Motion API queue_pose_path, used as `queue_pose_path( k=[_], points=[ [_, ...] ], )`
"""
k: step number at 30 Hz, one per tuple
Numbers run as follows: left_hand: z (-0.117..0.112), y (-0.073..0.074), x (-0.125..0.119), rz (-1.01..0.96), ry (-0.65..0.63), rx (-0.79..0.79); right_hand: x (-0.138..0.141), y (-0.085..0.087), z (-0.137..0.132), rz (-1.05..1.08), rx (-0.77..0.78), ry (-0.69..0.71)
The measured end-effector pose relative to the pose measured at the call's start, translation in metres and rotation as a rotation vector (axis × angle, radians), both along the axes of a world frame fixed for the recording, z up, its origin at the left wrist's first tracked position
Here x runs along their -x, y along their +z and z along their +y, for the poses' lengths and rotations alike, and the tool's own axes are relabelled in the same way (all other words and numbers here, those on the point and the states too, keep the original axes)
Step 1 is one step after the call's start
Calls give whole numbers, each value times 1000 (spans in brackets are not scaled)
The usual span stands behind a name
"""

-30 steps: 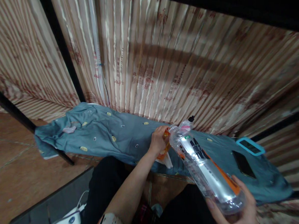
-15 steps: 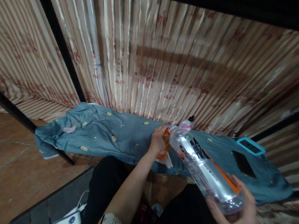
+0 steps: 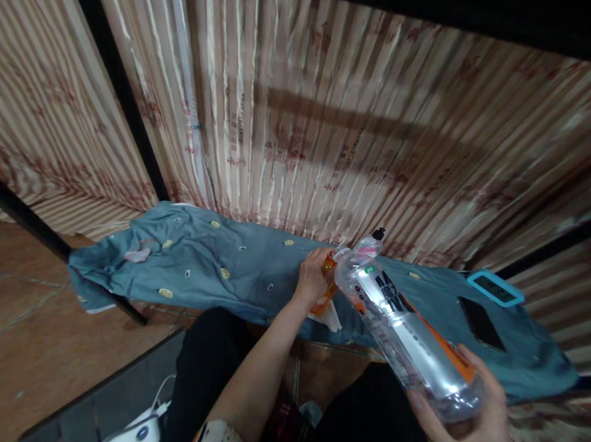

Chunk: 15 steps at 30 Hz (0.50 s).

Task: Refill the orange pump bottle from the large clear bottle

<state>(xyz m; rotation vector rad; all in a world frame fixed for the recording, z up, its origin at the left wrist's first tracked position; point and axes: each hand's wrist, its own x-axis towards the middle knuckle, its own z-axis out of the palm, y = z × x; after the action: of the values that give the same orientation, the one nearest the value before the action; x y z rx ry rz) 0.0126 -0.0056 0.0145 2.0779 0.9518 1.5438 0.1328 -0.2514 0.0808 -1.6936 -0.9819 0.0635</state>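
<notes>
My right hand (image 3: pixel 470 410) is wrapped round the base of a large clear plastic bottle (image 3: pixel 405 331) with an orange and white label, tilted so its open neck points away from me. My left hand (image 3: pixel 311 277) is closed on a small orange object (image 3: pixel 329 282) right at the bottle's neck, resting on the blue-grey cloth (image 3: pixel 218 269) spread over a narrow board. A small bottle with a black cap (image 3: pixel 369 243) stands just behind the big bottle's neck.
A dark phone (image 3: pixel 479 323) and a cyan-framed device (image 3: pixel 494 287) lie on the cloth at right. Striped pink curtains (image 3: pixel 320 133) hang behind. A white device with a cable (image 3: pixel 129 441) sits at lower left, beside the tiled floor (image 3: pixel 42 336).
</notes>
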Motion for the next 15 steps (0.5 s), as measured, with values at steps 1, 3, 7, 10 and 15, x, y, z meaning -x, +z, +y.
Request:
queue_pose_path(
  k=[1, 3, 7, 10, 15],
  points=[
    [0, 0, 0, 5, 1, 2, 0, 0, 0, -11, 3, -7],
    [0, 1, 0, 9, -5, 3, 0, 1, 0, -39, 7, -14],
    [-1, 2, 1, 14, -7, -1, -2, 3, 0, -119, 13, -5],
    [-1, 2, 1, 22, 2, 4, -3, 5, -1, -186, 19, -16],
    [-1, 2, 1, 19, 10, 21, -3, 7, -1, -191, 27, -17]
  ],
)
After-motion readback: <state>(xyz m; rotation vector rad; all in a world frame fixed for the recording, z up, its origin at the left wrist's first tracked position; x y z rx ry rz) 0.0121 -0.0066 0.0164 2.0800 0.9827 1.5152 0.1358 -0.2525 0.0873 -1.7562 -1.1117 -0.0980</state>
